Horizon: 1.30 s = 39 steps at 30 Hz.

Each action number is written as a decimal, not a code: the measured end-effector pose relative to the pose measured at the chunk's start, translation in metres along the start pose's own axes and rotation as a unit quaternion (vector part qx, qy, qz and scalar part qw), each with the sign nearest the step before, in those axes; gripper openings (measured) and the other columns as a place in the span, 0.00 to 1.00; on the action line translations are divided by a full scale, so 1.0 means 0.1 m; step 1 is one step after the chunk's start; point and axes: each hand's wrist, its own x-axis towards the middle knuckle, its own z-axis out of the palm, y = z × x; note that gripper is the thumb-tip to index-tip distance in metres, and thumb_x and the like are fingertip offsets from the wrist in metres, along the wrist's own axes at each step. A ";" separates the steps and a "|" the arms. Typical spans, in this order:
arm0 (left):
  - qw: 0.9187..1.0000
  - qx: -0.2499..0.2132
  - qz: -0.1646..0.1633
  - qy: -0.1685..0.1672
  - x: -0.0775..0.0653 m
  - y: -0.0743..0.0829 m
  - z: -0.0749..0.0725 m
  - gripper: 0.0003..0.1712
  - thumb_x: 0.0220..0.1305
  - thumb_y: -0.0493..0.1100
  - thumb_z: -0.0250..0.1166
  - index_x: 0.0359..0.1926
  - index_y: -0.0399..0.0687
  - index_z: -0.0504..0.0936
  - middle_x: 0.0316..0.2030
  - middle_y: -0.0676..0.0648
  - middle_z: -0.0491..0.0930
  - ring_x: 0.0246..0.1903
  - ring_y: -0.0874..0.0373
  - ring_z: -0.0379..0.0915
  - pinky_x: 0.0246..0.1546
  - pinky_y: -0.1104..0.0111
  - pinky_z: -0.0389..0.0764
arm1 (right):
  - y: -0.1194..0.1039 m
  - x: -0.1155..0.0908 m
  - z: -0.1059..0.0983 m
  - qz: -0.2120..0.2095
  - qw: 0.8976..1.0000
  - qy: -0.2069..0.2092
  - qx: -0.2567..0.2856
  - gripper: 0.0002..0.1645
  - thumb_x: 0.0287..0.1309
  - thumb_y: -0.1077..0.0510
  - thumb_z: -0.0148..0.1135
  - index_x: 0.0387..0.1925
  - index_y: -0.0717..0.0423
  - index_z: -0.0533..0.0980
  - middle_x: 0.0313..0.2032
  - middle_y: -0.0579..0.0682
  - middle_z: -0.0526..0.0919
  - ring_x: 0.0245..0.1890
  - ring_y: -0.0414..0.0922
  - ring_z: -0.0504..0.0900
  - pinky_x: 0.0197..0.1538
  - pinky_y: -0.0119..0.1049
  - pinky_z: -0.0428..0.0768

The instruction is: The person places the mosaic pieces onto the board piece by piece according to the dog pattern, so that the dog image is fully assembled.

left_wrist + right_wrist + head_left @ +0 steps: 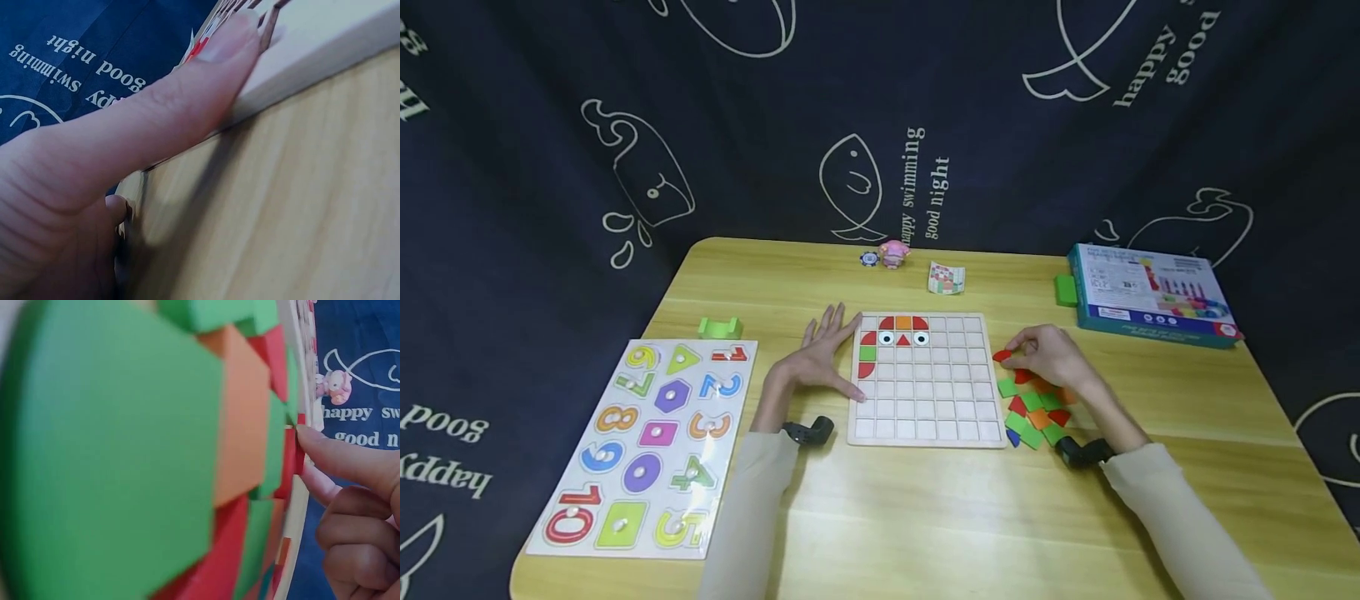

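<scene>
1. Red tile: pinched by the right hand, thumb to finger, just right of the board, at the far end of the heap.
2. Left hand: spread, fingers extended (its thumb lies over the board's rim).
3. Laid tiles, two with eyes, fill some of the board's far left cells.

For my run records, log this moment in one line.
left hand: touches grid board; right hand: pinches red piece; loose pieces: right of board; board: partly filled
</scene>
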 end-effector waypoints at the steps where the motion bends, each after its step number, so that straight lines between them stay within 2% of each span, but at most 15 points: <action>1: 1.000 -0.001 -0.001 0.000 0.00 0.00 0.00 0.81 0.27 0.71 0.78 0.77 0.63 0.36 0.76 0.44 0.21 0.75 0.50 0.12 0.75 0.49 0.22 | 0.00 0.01 -0.01 -0.007 1.000 0.002 0.000 0.17 0.54 0.52 0.69 0.42 0.58 0.81 0.15 0.45 0.63 0.16 0.44 0.63 0.19 0.31 0.60; 5: 1.000 -0.002 0.000 0.005 0.01 0.01 0.01 0.81 0.27 0.69 0.79 0.77 0.63 0.37 0.76 0.44 0.21 0.75 0.49 0.12 0.75 0.49 0.22 | -0.07 0.02 -0.04 -0.036 0.999 0.007 0.012 0.17 0.57 0.51 0.67 0.45 0.57 0.81 0.16 0.46 0.62 0.13 0.43 0.61 0.16 0.32 0.59; 9: 1.000 -0.001 0.000 0.005 0.02 0.01 0.02 0.81 0.26 0.69 0.79 0.77 0.62 0.38 0.76 0.44 0.22 0.75 0.48 0.12 0.74 0.48 0.22 | -0.32 0.06 0.03 -0.076 0.997 -0.006 0.030 0.15 0.57 0.52 0.68 0.44 0.54 0.82 0.16 0.46 0.62 0.13 0.43 0.59 0.16 0.33 0.57; 15: 1.000 -0.007 -0.006 0.004 -0.01 -0.01 0.02 0.81 0.25 0.70 0.79 0.77 0.61 0.38 0.76 0.44 0.21 0.75 0.49 0.12 0.75 0.49 0.22 | -0.83 0.19 0.39 -0.135 0.988 -0.032 0.063 0.12 0.51 0.56 0.72 0.40 0.51 0.85 0.16 0.46 0.62 0.19 0.43 0.60 0.23 0.32 0.58; 19: 1.000 -0.001 -0.001 0.004 -0.01 -0.02 0.03 0.81 0.26 0.71 0.78 0.77 0.62 0.38 0.76 0.44 0.21 0.75 0.48 0.12 0.74 0.47 0.22 | -1.09 0.30 0.64 -0.152 0.985 -0.039 0.068 0.11 0.50 0.56 0.73 0.38 0.53 0.85 0.15 0.45 0.65 0.18 0.42 0.60 0.23 0.30 0.59; 26: 1.000 -0.002 0.011 0.009 0.02 -0.01 0.02 0.81 0.27 0.70 0.79 0.77 0.61 0.38 0.76 0.43 0.22 0.75 0.48 0.12 0.74 0.48 0.22 | -1.26 0.45 0.83 -0.141 0.987 -0.044 0.069 0.13 0.49 0.58 0.74 0.39 0.55 0.85 0.15 0.45 0.67 0.17 0.41 0.60 0.22 0.29 0.59; 32: 1.000 0.007 0.010 0.007 0.03 0.00 0.03 0.81 0.26 0.70 0.79 0.77 0.61 0.37 0.76 0.42 0.22 0.75 0.47 0.13 0.74 0.47 0.21 | -1.26 0.48 0.84 -0.118 0.988 -0.049 0.088 0.13 0.45 0.59 0.76 0.36 0.52 0.87 0.15 0.44 0.67 0.17 0.40 0.59 0.22 0.29 0.58; 39: 1.000 0.006 0.004 0.006 0.02 0.01 0.02 0.81 0.27 0.69 0.79 0.77 0.62 0.37 0.76 0.43 0.22 0.75 0.48 0.12 0.74 0.48 0.22 | -1.28 0.50 0.85 -0.094 0.989 -0.046 0.102 0.12 0.41 0.59 0.78 0.33 0.52 0.87 0.21 0.47 0.74 0.20 0.42 0.59 0.24 0.30 0.58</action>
